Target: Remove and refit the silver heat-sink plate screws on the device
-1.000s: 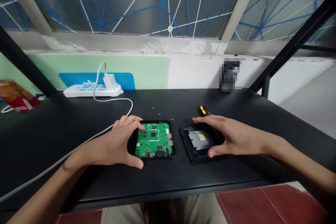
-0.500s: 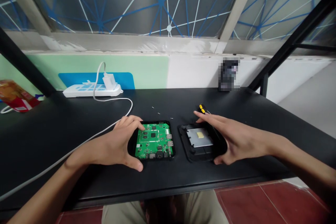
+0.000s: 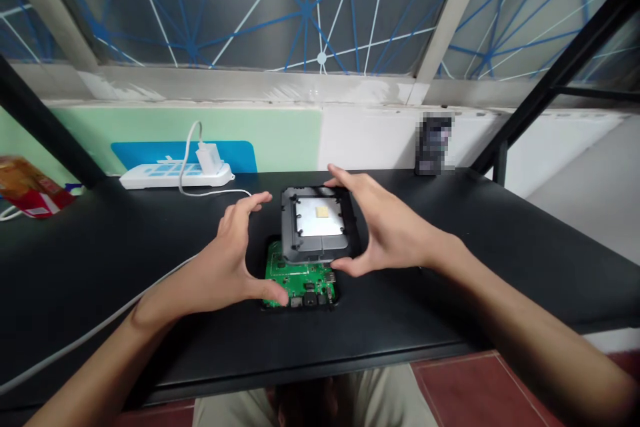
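Note:
A black plastic cover, its inner side with a silver metal plate and a yellowish pad facing me, is tilted up above the desk. My right hand grips it by its right side, thumb at the lower edge and fingers at the upper. Below it, a green circuit board lies in a black case on the desk, its upper part hidden by the cover. My left hand is spread beside the case, thumb over the board's lower left corner and fingers raised in the air, holding nothing.
A white power strip with a plugged-in charger stands at the back left, and its white cable runs under my left arm. A red and orange packet sits far left. A blurred dark object leans on the back wall.
My right hand has lifted the cover from the desk and brought it left over the circuit board. My left hand's fingers have come off the case and risen. The screwdriver and small screws are now hidden.

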`<state>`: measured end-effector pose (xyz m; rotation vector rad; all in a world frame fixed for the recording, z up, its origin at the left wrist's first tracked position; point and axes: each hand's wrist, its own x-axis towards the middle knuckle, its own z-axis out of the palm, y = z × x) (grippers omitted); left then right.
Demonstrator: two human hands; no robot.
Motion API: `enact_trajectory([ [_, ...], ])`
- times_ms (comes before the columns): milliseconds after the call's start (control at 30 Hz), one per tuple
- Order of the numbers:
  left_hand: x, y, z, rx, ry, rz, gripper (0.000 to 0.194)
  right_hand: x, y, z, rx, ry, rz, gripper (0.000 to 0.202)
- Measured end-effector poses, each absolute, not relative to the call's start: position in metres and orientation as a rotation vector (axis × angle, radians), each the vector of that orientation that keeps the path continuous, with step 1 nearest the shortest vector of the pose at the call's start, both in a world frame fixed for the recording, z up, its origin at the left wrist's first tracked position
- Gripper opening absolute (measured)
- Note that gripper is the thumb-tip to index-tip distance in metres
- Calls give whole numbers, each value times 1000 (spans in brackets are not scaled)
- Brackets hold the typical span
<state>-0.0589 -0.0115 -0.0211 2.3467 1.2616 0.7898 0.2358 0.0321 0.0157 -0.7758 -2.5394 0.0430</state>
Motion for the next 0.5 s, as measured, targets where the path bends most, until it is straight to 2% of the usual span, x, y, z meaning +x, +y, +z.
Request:
enact_trajectory([
  [100, -55, -12, -22, 2477, 1192, 874, 121, 222, 32, 7, -735, -2570, -15, 125],
  [233, -53, -11, -23, 2590, 1205, 889, 110, 213, 30, -2, -684, -2583, -63, 120],
  [367, -52, -10, -24, 2637, 1207, 865, 108, 212, 27, -6, -647, -2544, -96, 116],
  [500, -49, -14, -20, 2629, 1228, 785, 99, 214, 22, -7, -669, -2561, -103, 105],
])
